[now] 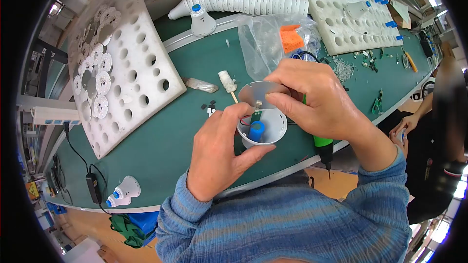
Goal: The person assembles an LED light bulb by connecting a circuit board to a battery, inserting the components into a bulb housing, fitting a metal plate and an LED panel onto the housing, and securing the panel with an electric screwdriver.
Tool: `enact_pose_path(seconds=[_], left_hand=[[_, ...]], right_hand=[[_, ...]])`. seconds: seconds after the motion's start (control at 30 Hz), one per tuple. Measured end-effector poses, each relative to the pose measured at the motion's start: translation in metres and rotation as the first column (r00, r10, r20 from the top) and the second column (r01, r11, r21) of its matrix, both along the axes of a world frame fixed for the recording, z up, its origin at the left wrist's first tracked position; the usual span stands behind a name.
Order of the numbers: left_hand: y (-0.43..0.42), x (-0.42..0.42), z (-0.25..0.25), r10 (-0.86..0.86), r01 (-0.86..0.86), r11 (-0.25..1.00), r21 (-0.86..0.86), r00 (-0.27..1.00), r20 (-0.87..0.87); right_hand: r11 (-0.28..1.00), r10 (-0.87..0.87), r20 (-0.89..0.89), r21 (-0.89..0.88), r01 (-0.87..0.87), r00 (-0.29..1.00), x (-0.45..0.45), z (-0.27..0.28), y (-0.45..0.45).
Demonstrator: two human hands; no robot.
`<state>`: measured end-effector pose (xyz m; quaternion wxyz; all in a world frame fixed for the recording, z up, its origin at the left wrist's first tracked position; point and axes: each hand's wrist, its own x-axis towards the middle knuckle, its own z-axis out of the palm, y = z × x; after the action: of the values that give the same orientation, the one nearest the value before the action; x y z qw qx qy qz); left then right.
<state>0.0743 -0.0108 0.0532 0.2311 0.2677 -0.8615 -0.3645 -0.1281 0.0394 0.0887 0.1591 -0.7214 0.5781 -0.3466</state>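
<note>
My left hand (pixel 217 148) grips a white cup-shaped housing (pixel 279 125) by its side, thumb below and fingers at the rim. Inside the housing sit a blue cylinder (pixel 256 130), a green circuit board (pixel 255 116) and a red wire. Above its opening, my right hand (pixel 312 97) pinches a thin round metallic disc (pixel 258 92) between thumb and fingers. The disc is tilted, close to the top of the circuit board. A white-tipped stick (pixel 227 82) lies just behind the housing.
Perforated white foam boards stand at left (pixel 122 63) and right (pixel 336 24). A plastic bag (pixel 258 44) and stacked white housings (pixel 243 2) lie behind the hands. A green electric screwdriver (pixel 323 147) hangs at the front edge. Another person (pixel 414 117) sits at right.
</note>
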Motion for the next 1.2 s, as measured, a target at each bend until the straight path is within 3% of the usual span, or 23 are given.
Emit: enact_pose_path(seconds=[0.13, 0.23, 0.33, 0.7, 0.9, 1.2], left_hand=[[0.0, -0.001, -0.001, -0.029, 0.029, 0.997, 0.067, 1.0, 0.002], [0.0, -0.003, -0.001, -0.054, 0.054, 0.999, -0.006, 0.996, -0.066], [0.004, 0.0, 0.005, -0.046, 0.047, 0.994, 0.096, 0.999, -0.015], [0.008, 0.0, 0.026, -0.116, 0.116, 0.992, -0.055, 0.993, 0.0], [0.014, 0.001, 0.03, -0.139, 0.139, 0.989, -0.048, 0.99, 0.01], [0.019, 0.005, 0.03, -0.133, 0.133, 0.991, -0.035, 0.991, -0.004]], right_hand=[[1.0, -0.012, -0.03, -0.01, 0.012, 0.999, 0.003, 0.001, 0.005], [0.999, -0.032, -0.039, -0.035, 0.031, 0.999, 0.007, 0.0, 0.008], [0.995, -0.062, 0.006, -0.075, 0.062, 0.998, 0.012, -0.004, 0.016], [0.971, -0.152, -0.082, -0.198, 0.133, 0.985, 0.022, 0.006, 0.036], [0.972, -0.162, 0.026, -0.167, 0.164, 0.986, 0.023, 0.002, 0.045], [0.964, -0.152, -0.099, -0.233, 0.125, 0.983, 0.03, 0.003, 0.05]])
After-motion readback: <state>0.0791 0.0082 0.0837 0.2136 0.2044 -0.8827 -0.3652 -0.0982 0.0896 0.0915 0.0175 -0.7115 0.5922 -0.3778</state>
